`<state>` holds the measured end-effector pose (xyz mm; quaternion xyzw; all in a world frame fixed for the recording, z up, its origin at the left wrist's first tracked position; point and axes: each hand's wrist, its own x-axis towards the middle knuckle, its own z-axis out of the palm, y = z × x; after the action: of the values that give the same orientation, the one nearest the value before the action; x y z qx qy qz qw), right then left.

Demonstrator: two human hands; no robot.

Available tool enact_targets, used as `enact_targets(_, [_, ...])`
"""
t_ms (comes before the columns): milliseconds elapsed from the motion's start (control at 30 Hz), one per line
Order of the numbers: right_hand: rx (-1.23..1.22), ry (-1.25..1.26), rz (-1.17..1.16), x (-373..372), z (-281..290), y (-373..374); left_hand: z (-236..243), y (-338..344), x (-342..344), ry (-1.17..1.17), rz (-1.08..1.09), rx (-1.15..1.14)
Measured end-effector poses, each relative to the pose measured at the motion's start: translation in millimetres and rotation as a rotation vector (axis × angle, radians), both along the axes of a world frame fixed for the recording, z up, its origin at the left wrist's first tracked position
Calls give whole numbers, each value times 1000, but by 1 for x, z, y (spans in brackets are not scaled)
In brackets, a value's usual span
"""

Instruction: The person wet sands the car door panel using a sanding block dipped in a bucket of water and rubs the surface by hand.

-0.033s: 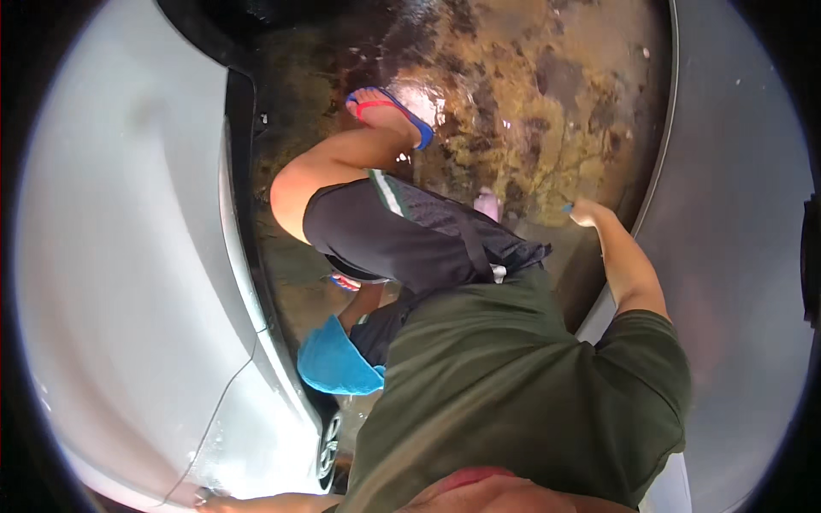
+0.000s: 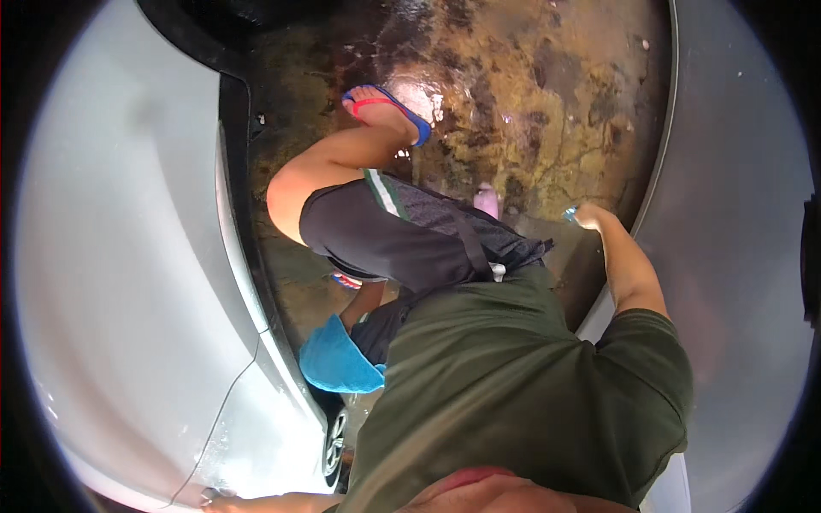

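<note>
At the lower left edge, my left hand (image 2: pixel 221 504) is against the silver-white car body (image 2: pixel 128 282), beside a wet, whitish patch. Its fingers look closed round a small greyish thing (image 2: pixel 210 493), too small to make out. To the right, my right hand (image 2: pixel 588 215) is low over the wet floor, near the grey car panel (image 2: pixel 727 239). Closed fingers hold a small light-blue thing (image 2: pixel 570 214), whose kind does not show. A turquoise cloth (image 2: pixel 338 357) hangs by my leg, with neither hand on it.
The stained, wet floor (image 2: pixel 547 111) runs between the two car bodies. My foot in a blue and red flip-flop (image 2: pixel 389 109) stands on it. A pinkish thing (image 2: pixel 486 201) is beyond my shorts. A wheel (image 2: pixel 335 445) shows under the left car.
More of the light-blue thing shows at my right hand. My left hand has shifted slightly right in the view, along with a small shift of the whole picture.
</note>
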<state>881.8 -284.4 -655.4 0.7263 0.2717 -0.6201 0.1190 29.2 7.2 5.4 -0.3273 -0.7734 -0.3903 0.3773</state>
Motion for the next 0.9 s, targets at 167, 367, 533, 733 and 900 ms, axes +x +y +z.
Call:
enact_targets(167, [-208, -7, -589, -7, -39, -80, 26, 12, 7, -66, 52, 62])
enact_targets(367, [151, -408, -676, 66, -70, -15, 6, 16, -10, -187, 75, 102])
enact_targets(533, [265, -449, -1291, -107, -23, 231, 110, -28, 1, -10, 126, 158])
enact_targets(733, [302, 331, -1367, -180, -88, 372, 42, 1, -50, 54, 231, -45])
enact_targets(900, [434, 23, -1462, -186, -4, 412, 64, -28, -55, 26, 10, 24])
